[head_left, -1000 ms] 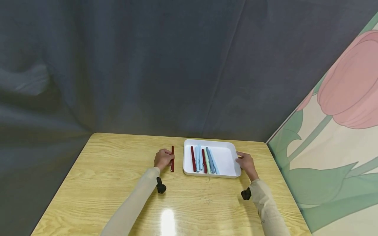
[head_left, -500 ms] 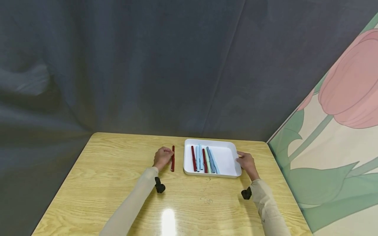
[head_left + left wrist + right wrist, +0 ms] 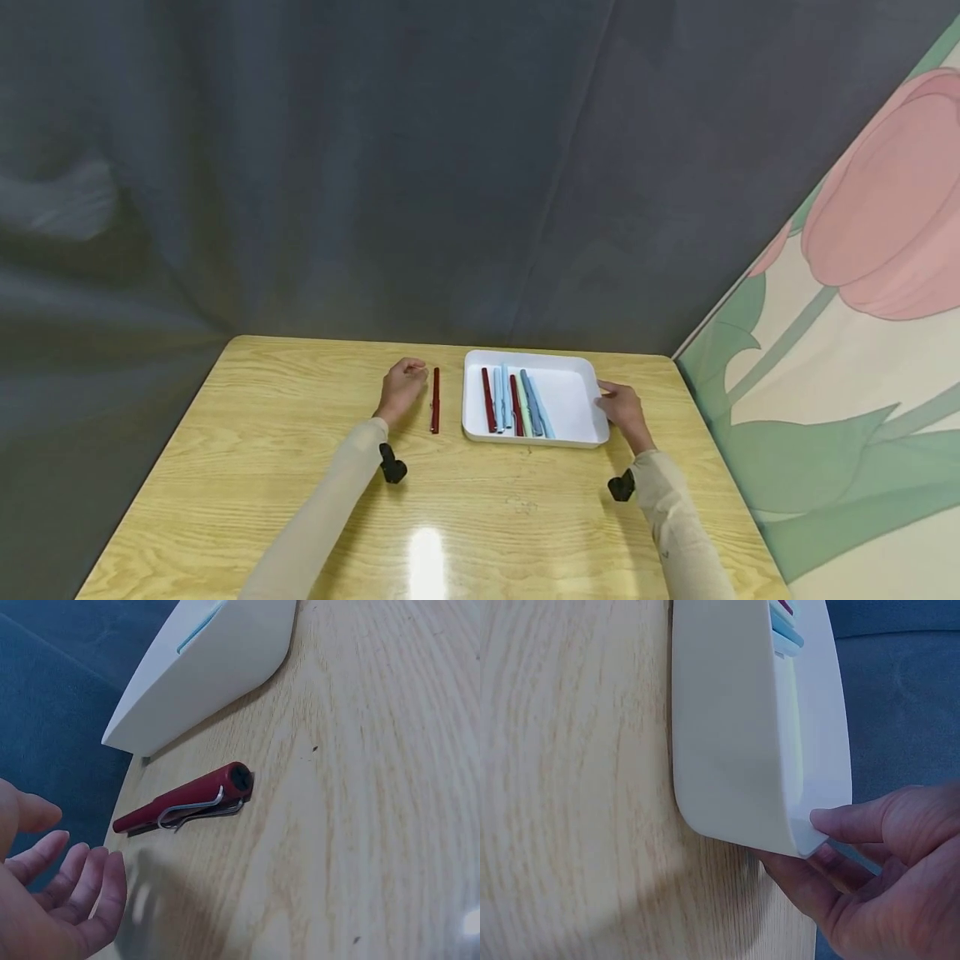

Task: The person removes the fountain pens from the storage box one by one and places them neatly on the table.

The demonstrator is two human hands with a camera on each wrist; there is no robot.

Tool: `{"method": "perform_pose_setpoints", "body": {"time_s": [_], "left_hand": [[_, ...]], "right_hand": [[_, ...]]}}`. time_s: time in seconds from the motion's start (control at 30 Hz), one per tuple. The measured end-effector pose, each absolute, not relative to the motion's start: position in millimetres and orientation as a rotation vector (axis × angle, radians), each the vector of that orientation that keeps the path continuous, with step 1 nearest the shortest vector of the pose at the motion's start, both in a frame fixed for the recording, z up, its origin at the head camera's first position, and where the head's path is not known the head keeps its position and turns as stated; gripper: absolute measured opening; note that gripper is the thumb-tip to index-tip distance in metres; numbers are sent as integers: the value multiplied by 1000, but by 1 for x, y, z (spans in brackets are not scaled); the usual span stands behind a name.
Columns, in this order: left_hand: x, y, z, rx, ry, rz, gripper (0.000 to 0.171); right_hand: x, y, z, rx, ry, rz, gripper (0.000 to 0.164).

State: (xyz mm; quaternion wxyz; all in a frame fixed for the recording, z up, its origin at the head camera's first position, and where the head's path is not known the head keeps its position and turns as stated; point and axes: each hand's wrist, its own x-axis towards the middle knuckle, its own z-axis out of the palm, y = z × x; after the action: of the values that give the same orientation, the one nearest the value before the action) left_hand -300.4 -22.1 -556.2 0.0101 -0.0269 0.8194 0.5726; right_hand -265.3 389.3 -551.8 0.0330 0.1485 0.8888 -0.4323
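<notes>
A dark red pen (image 3: 187,796) with a wire clip lies on the table, left of a white tray (image 3: 573,439). Just left of that pen is my left hand (image 3: 402,387), fingers loosely bent and apart from it, holding nothing. My right hand (image 3: 624,413) pinches the tray's right wall, thumb inside the rim and fingers outside, as the right wrist view shows. Inside the tray several pens lie side by side: a red pen (image 3: 488,400) at the left, light blue pens (image 3: 502,402), another red pen (image 3: 517,406), a pale green pen (image 3: 523,407) and a grey-blue pen (image 3: 532,404).
The wooden table (image 3: 480,517) ends at a dark curtain (image 3: 420,183) behind the tray. On the right stands a wall panel (image 3: 795,467) with a tulip pattern. Each wrist carries a small black camera (image 3: 392,464).
My left hand has let go of the red pen and drawn back to the left, leaving it on the table. The right hand stays on the tray's edge.
</notes>
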Motion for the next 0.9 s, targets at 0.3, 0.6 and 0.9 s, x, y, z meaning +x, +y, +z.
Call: {"method": "perform_pose_setpoints", "body": {"time_s": [0.3,0.6,0.9], "left_hand": [[-306,-10,-545,13,2426,1992,29],[-305,-1,-544,-15,2343,2052,29],[-300,2,-537,33,2302,2060,30]], "right_hand": [[-267,388,-552,467,2763,-1297,46],[-262,379,-553,426,2757,-1366,45],[-262,370,-553,403,2734,-1380,45]]}}
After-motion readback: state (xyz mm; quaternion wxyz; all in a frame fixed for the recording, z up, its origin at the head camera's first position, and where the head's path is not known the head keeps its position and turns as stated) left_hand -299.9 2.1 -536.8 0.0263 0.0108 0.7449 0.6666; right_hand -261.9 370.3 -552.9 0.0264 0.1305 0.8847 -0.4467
